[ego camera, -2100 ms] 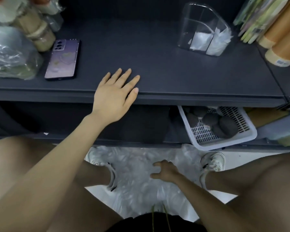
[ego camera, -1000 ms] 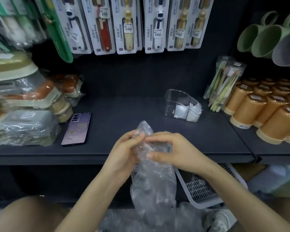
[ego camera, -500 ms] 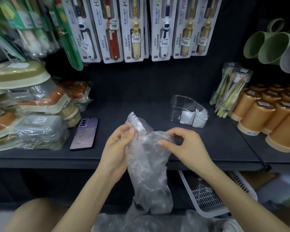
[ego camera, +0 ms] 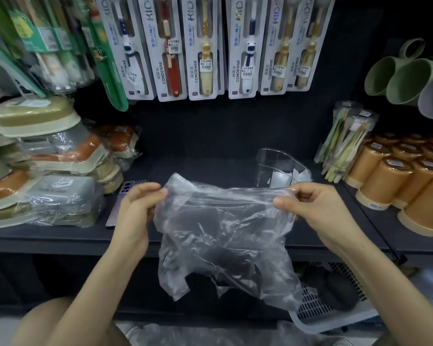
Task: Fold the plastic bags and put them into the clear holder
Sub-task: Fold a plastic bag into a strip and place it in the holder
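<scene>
1. Hands have drawn apart since the frame half a sec ago. The bag point(ego camera: 223, 233), bunched upright then, is now stretched wide along its top edge.
2. Nearest: more bags point(ego camera: 210, 335) lie on the floor at the bottom edge, prob. the supply pile.
3. Bag hangs in the air in front of the shelf point(ego camera: 210, 171) lip. Its crumpled lower part dangles by the white basket point(ego camera: 335, 318) at lower right.
4. Left hand point(ego camera: 138, 211) pinches the top-left corner betw. thumb & curled fingers. Right hand point(ego camera: 318, 211) pinches the top-right corner the same way. Pulled taut, I'd say, to flatten it for a first fold.
5. Shelf behind the bag shows a bare dark patch, room enough to lay the bag flat. Phone point(ego camera: 125, 191) sits just left of the left hand near the lip. Wrapped boxes point(ego camera: 60, 196) are stacked further left.
6. Holder point(ego camera: 275, 166) stands just beyond the right hand, far-right on the shelf, w/ white folded bags already inside. Its top is open and the way in from the right hand looks free. Cups point(ego camera: 385, 176) crowd the right side.
7. Far: toothbrush packs point(ego camera: 205, 46) hang on the back wall, well above the work area.
</scene>
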